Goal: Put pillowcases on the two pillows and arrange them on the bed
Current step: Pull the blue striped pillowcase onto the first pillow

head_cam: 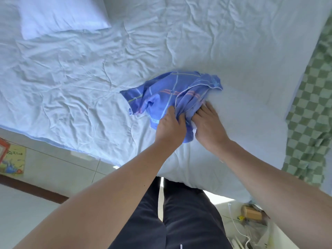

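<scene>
A crumpled blue pillowcase (170,92) with pale stripes and a star print lies on a bare white pillow (242,114) at the near right of the bed. My left hand (170,128) grips the bunched near end of the pillowcase. My right hand (208,124) holds the same bunch from the right, its fingers tucked into the folds. A second white pillow (61,15) lies flat at the far left of the bed.
The bed carries a wrinkled pale blue quilt (80,78). A green checked cloth (312,114) hangs along its right side. A picture book (12,162) lies on the tiled floor at left. A table with cables and small items (251,221) stands at bottom right.
</scene>
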